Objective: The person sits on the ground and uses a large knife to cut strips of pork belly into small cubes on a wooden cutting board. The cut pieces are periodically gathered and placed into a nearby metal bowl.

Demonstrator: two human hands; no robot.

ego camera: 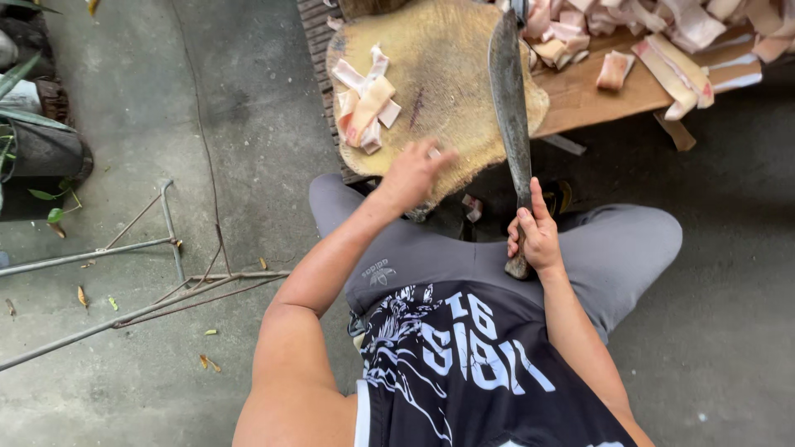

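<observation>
Head cam, looking down at a person seated on a concrete floor (248,124), legs in grey trousers (613,248), dark printed top. Right hand (537,236) grips the handle of a long cleaver-type knife (509,99); fingers wrapped tight round the handle, thumb up along it, blade pointing away from the body, edge-on, tip reaching past the far rim of the chopping block. Left hand (414,172) hovers over the near edge of the round wooden chopping block (451,91); slightly motion-blurred, fingers look loosely curled, holding nothing, can't tell if it touches the wood. Block is pale, worn, w/ a small dark stain near the middle. On its left part: small pile of cut meat strips (364,103), pink w/ white fat, a few pcs overlapping, well apart from the blade, near the left hand but not touching. Behind and right of the block: low wooden worktop (588,99) carrying a big heap of similar meat pieces (654,37), some long strips w/ skin, one chunk lying alone near the worktop edge. Block sits on a slatted wooden base (315,33), visible at its left side. Left of frame: thin metal rods (124,248) lying on the floor, scattered dry leaves, plant pots (37,124) w/ green leaves at the far left edge.
</observation>
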